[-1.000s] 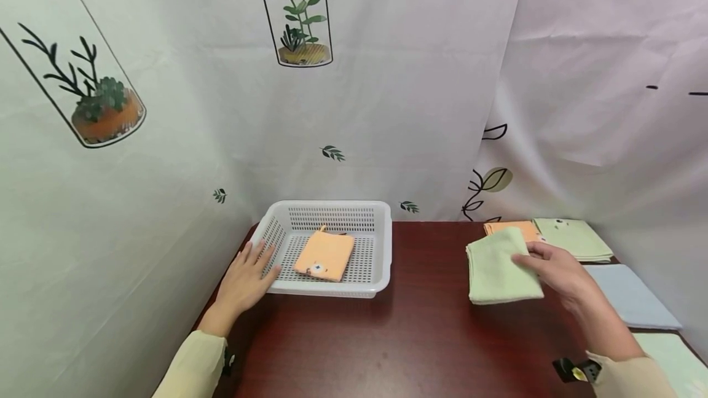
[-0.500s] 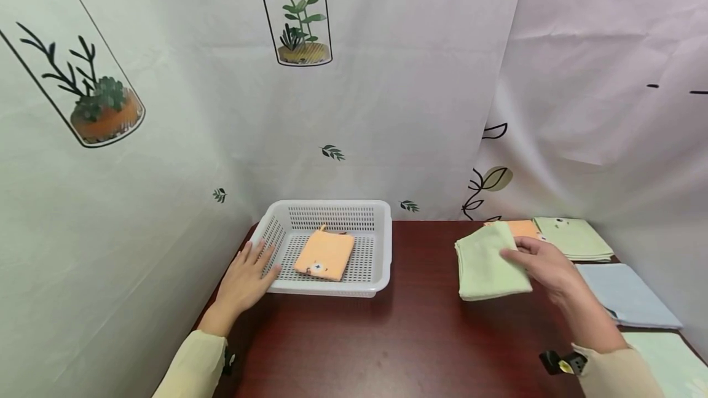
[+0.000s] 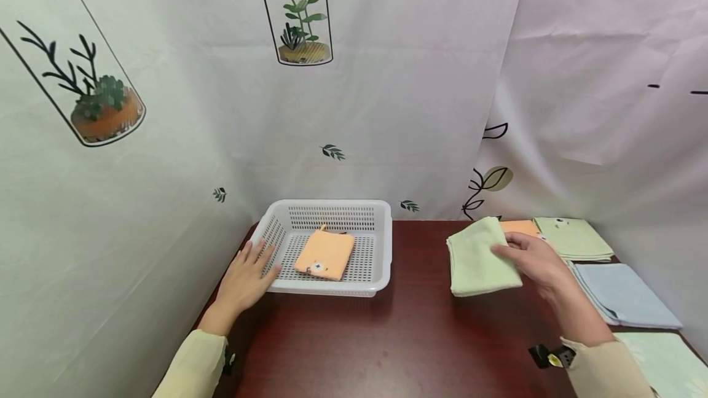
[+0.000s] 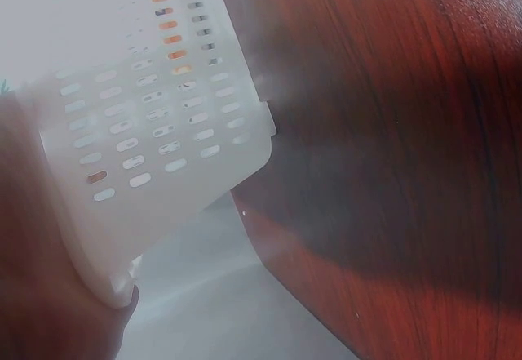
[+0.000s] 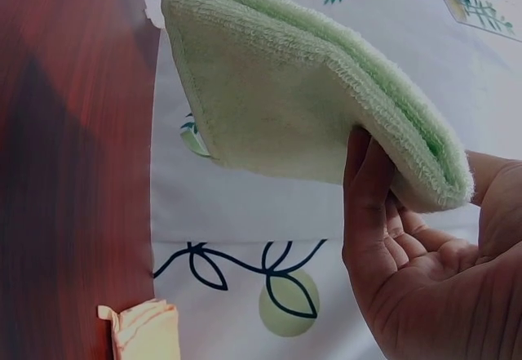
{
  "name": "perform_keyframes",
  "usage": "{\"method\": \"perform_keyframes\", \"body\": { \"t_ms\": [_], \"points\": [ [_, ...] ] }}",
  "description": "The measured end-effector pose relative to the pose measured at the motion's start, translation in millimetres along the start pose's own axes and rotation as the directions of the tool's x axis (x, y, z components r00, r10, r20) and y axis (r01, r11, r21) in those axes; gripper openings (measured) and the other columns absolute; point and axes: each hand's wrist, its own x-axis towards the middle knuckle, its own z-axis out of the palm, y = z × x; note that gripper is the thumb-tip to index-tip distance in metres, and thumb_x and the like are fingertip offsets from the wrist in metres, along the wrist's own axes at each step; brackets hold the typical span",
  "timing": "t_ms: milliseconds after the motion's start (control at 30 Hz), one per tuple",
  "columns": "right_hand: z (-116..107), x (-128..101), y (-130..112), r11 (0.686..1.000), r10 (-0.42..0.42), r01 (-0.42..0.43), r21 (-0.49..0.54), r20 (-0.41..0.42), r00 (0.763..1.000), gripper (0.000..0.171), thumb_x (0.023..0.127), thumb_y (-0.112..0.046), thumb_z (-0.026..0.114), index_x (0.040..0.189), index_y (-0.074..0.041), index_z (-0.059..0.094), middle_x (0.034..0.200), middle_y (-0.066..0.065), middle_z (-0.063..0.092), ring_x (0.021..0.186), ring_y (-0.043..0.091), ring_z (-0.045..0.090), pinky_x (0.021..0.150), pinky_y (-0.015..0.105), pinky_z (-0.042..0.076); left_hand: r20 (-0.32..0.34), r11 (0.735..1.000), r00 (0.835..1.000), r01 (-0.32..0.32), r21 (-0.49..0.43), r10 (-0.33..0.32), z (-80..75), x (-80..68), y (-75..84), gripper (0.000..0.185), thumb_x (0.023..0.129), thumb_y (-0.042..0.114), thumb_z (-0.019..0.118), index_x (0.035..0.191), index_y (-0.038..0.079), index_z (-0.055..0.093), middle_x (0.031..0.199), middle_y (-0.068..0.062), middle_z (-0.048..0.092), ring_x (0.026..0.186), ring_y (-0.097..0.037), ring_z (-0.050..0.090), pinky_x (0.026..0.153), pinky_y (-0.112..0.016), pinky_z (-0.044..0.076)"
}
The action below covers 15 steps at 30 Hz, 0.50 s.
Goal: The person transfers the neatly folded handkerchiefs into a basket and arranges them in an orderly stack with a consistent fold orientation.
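A folded light green towel [image 3: 481, 260] is pinched by its right side between the thumb and fingers of my right hand [image 3: 536, 263], held up above the table. Seen from the right wrist, the towel [image 5: 277, 82] shows its stacked terry layers, with fingers beneath it. My left hand [image 3: 243, 281] rests with spread fingers on the left rim of a white plastic basket [image 3: 384, 250]. The left wrist view shows the slotted basket wall [image 4: 155, 164] beside part of that hand [image 4: 49, 254]. Inside the basket lies a folded orange towel [image 3: 326, 255] with an embroidered face.
Along the table's right side lie another orange towel [image 3: 520, 227], partly hidden, a green one [image 3: 575, 239], a blue one [image 3: 630, 293] and a pale mint one [image 3: 664, 358]. Patterned curtains [image 3: 409, 109] close off the back and sides of the dark red table [image 3: 376, 343].
My right hand has carried the green towel a little to the left, uncovering more of the blue and mint towels. The left hand, basket and orange towel inside stay put.
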Motion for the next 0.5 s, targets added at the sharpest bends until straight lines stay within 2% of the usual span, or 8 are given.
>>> {"method": "perform_keyframes", "body": {
  "t_ms": [233, 500],
  "points": [
    [3.7, 2.1, -5.6, 1.0, 0.01, -0.011, 0.017, 0.026, 1.0, 0.059, 0.101, -0.026, 0.063, 0.141, 0.013, 0.045, 0.093, -0.001, 0.068, 0.079, 0.01, 0.067, 0.068, 0.032, 0.059, 0.009, 1.0, 1.0, 0.002, -0.001, -0.002, -0.7, -0.5, 0.4, 0.066, 0.103, 0.048, 0.047, 0.153, 0.004, 0.043, 0.161, -0.023, 0.032, 0.151, -0.048, 0.018, 0.12, -0.064, 0.018],
    [10.3, 5.7, -13.4, 1.0, 0.019, -0.019, 0.01, 0.013, 1.0, 0.059, 0.1, -0.028, 0.064, 0.142, 0.01, 0.046, 0.097, 0.003, 0.069, 0.081, 0.013, 0.068, 0.07, 0.033, 0.059, 0.005, 1.0, 1.0, -0.001, 0.004, 0.001, -0.7, -0.6, -0.1, 0.065, 0.103, 0.046, 0.048, 0.153, 0.004, 0.044, 0.161, -0.023, 0.032, 0.15, -0.048, 0.02, 0.12, -0.064, 0.018]
  ]
}}
